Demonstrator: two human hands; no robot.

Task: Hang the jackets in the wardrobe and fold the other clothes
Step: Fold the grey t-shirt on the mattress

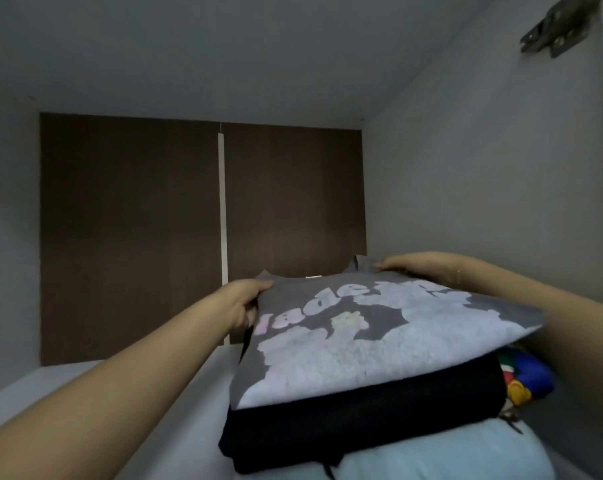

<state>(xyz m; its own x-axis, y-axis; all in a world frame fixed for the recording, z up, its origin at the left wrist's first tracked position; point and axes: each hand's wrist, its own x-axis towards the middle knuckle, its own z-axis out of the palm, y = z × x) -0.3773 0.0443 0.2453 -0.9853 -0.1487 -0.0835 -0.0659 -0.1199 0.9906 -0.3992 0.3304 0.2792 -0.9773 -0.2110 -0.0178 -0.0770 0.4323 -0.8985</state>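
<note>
Folded grey shirt [373,344] sits atop the clothes stack [362,431] on the wardrobe shelf [85,379]. I grasp its far corners with my left hand [244,306] and right hand [414,263]. Step: stowing. Next, I judge: square it, then let go.

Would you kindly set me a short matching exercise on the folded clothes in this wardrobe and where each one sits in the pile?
Things:
1. grey printed shirt
2. black garment
3. pale blue garment
4. colourful item

Places:
a. bottom of the pile
b. beside the pile, towards the right wall
c. top, held by both hands
d. middle of the pile

Pairs: 1-c, 2-d, 3-a, 4-b
</note>
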